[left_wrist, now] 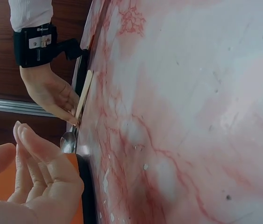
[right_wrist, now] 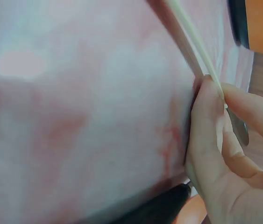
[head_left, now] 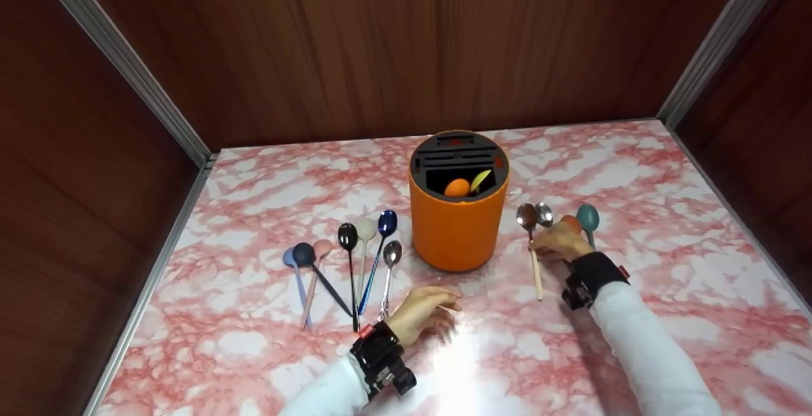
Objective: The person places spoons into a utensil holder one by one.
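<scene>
My right hand pinches a metal spoon with a cream handle between thumb and forefinger, near where bowl and handle meet. In the right wrist view the cream handle runs up from the fingertips. Around that hand lie a silver spoon, an orange spoon partly covered by the hand, and a teal spoon. Loosely bent and holding nothing, my left hand hovers in front of the orange utensil holder, beside a silver spoon with an ornate handle.
Inside the holder's large slot are an orange utensil and a yellow-green one. Several spoons lie left of it, among them a dark blue one, a black one and a pink one. Wooden walls enclose the marbled table.
</scene>
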`<action>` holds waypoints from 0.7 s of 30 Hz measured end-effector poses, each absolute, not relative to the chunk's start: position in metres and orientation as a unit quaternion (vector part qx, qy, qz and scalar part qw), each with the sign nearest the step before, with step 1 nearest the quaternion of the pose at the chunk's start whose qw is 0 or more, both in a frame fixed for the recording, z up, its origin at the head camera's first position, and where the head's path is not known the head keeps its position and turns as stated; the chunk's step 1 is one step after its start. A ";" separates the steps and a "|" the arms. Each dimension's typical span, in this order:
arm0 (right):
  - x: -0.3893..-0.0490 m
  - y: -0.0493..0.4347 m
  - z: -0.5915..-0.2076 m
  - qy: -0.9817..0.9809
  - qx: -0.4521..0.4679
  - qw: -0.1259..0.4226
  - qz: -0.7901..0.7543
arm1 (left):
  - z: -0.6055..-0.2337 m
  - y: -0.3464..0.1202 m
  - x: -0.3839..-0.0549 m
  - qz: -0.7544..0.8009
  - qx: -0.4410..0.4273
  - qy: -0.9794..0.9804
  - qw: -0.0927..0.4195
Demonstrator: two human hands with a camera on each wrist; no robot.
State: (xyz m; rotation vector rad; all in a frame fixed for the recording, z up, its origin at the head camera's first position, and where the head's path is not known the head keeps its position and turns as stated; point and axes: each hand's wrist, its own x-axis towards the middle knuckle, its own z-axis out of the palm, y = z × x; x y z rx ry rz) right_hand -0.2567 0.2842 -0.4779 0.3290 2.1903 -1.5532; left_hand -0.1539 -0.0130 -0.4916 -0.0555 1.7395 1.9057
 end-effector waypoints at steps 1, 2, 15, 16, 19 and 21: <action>-0.255 0.285 -0.479 0.786 0.111 0.222 -0.566 | -0.491 -0.012 -0.154 0.709 -0.023 0.649 0.277; -0.252 0.286 -0.479 0.782 0.103 0.226 -0.571 | -0.491 -0.011 -0.154 0.708 -0.026 0.649 0.278; -0.232 0.285 -0.479 0.702 0.056 0.213 -0.677 | -0.493 0.000 -0.157 0.717 -0.031 0.640 0.275; -0.230 0.284 -0.479 0.698 0.057 0.213 -0.682 | -0.493 0.000 -0.157 0.718 -0.032 0.638 0.275; -0.227 0.282 -0.477 0.689 0.059 0.215 -0.690 | -0.492 0.002 -0.157 0.724 -0.032 0.631 0.278; -0.224 0.280 -0.476 0.685 0.059 0.213 -0.694 | -0.492 0.004 -0.157 0.725 -0.034 0.627 0.281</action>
